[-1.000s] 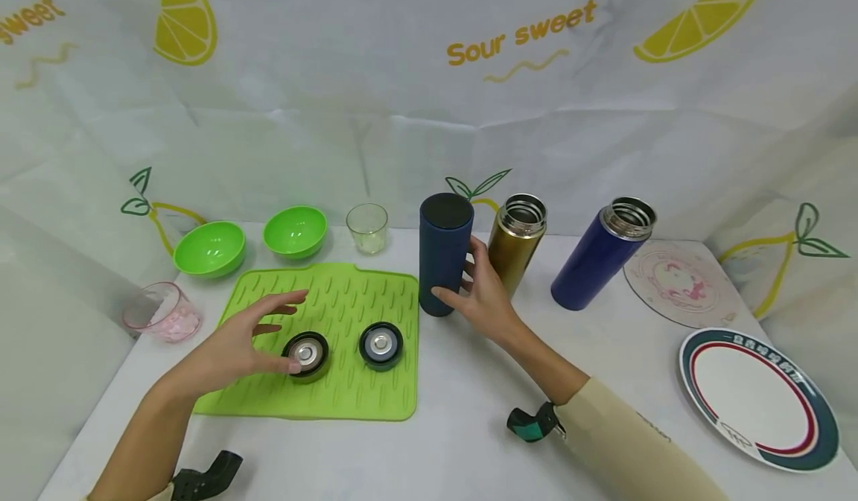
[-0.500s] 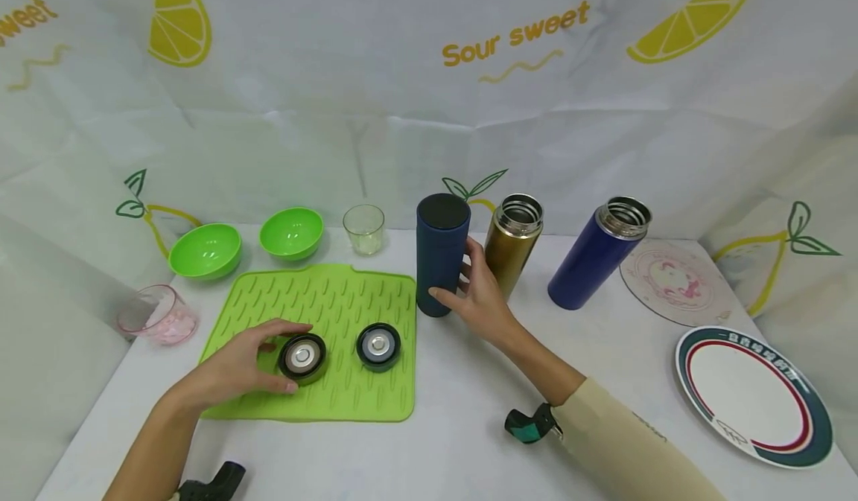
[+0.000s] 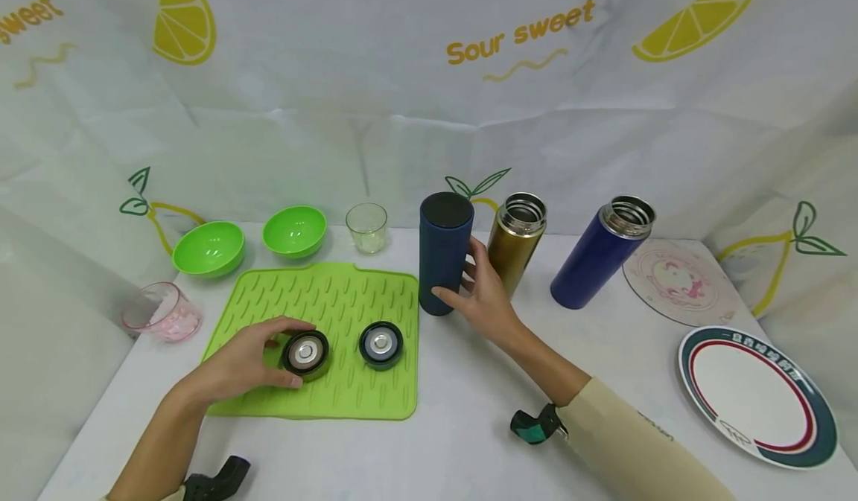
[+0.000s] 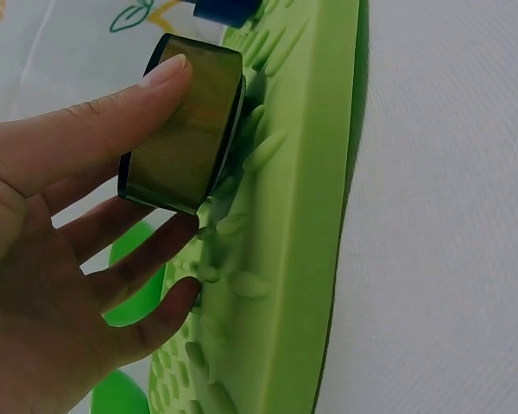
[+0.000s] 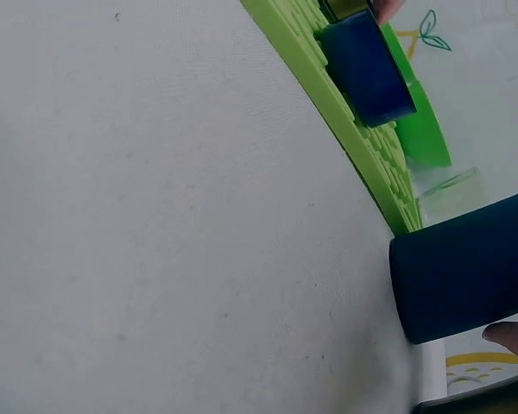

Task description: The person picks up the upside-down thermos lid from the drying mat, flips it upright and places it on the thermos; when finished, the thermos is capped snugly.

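Observation:
My left hand (image 3: 241,359) holds a gold bottle lid (image 4: 186,129) by its sides, thumb at the front and forefinger behind. In the head view the lid sits inner side up on a lime-green ridged mat (image 3: 348,292). To its right on the mat lies a blue bottle lid (image 3: 380,345), also inner side up. With its thumb in front, my right hand (image 3: 482,292) grips the lower right side of an upright dark blue thermos bottle (image 3: 444,255) with a flat black top; its other fingers are partly hidden behind it.
Right of my right hand stand an uncapped gold bottle (image 3: 515,240) and an uncapped blue bottle (image 3: 596,259). Two green bowls (image 3: 209,250), a clear glass (image 3: 367,229) and a pink glass (image 3: 164,315) are at left and back. A rimmed plate (image 3: 751,404) and pink round mat (image 3: 677,281) lie right.
My left hand has come down and closed its thumb and forefinger around the gold lid. My right hand and the dark blue bottle have stayed put.

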A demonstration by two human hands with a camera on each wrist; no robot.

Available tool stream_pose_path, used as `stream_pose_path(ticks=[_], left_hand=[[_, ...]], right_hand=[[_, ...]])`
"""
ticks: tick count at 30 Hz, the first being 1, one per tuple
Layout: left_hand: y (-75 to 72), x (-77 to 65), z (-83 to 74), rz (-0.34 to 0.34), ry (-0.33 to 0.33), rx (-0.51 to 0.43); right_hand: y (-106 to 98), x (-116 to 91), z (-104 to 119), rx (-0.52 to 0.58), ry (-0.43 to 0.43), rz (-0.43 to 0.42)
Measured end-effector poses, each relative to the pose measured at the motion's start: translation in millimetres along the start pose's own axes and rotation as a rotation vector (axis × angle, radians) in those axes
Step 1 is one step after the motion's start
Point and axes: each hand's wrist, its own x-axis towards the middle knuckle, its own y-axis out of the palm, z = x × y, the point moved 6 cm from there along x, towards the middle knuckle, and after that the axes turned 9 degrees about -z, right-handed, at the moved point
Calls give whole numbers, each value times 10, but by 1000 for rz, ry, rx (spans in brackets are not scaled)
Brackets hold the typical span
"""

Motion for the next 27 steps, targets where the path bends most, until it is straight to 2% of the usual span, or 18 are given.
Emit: stream_pose_path(ticks=[5,12,19,23,27], left_hand=[[-58,15,-57,-28,11,-10],[-156,88,-252,-66,60,-44],[-163,167,-672,-105,178,-96],[-121,217,-944,-119,244,-152],[-44,308,-1239,-130,293,-177]], right_hand=[[-22,-87,46,-56,-2,16],[-162,-306,197,-129,-115,12],[-370,-477,368,-160,-205,-50],[-447,-541,442,-109,-242,-98],[-466,-563,493,-18,-291,-106]])
